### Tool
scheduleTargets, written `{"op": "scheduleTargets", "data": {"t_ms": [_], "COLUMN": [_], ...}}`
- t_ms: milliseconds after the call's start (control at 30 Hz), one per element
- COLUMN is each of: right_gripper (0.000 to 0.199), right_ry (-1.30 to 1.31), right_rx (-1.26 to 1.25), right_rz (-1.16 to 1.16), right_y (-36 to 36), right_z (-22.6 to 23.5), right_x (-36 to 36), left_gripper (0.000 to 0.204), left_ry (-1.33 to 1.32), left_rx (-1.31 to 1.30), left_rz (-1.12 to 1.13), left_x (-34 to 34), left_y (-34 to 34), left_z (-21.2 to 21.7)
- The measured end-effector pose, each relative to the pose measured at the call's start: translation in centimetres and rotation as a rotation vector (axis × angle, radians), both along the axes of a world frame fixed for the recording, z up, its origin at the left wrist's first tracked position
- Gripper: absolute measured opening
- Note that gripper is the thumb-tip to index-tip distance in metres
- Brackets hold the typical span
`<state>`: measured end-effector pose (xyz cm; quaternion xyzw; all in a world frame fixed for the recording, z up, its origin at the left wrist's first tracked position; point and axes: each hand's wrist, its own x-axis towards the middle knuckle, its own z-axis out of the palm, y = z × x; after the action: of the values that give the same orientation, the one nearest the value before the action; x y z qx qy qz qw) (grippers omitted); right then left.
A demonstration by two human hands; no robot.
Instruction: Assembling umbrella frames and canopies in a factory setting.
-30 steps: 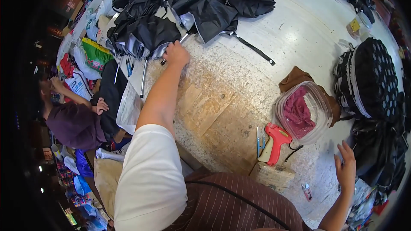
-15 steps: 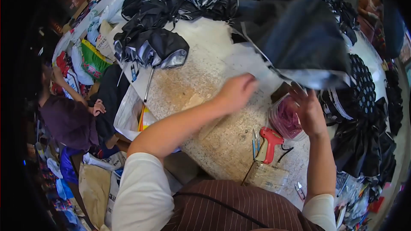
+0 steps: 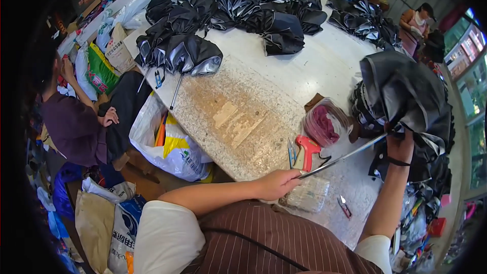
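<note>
A black umbrella (image 3: 406,89) with a silvery lining is held across the right side of the table, its canopy loosely gathered. My left hand (image 3: 280,183) is closed round the lower end of its metal shaft. At the canopy's base my right hand (image 3: 399,148) grips the umbrella, its fingers partly hidden by the cloth. Under the shaft lie a red and white tagging gun (image 3: 307,152) and a clear taped packet (image 3: 309,196). Just beyond stands a clear tub (image 3: 327,122) with purplish material inside. Small thread snips (image 3: 344,206) rest near my right forearm.
Several folded black umbrellas (image 3: 228,7) are heaped along the far side of the table (image 3: 223,91). More black umbrellas hang at the right edge. A seated person (image 3: 78,127) is at the left, beside a white sack (image 3: 170,147); another person (image 3: 418,23) stands far right.
The umbrella has swung from above the table to the right, its canopy now gathered. My left hand has come down and back onto the shaft; my right has closed at the canopy.
</note>
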<state>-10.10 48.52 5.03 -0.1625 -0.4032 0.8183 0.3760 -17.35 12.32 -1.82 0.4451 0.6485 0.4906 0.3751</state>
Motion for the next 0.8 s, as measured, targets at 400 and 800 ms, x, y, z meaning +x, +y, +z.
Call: {"op": "scheduleTargets", "data": {"t_ms": [400, 800], "right_gripper": [0.027, 0.021], "right_ry": [0.695, 0.146], "right_rx": [0.114, 0.045], "right_rz": [0.615, 0.295], "right_y": [-18.8, -20.9], "right_z": [10.5, 15.6], "right_x": [-3.1, -7.4], "left_gripper": [0.019, 0.024], "left_ry": [-0.294, -0.937], "left_rx": [0.26, 0.28], "left_rz": [0.095, -0.087], "left_x": [2.3, 4.5], "left_y": [-7.0, -12.0], "left_z": [4.7, 10.7]}}
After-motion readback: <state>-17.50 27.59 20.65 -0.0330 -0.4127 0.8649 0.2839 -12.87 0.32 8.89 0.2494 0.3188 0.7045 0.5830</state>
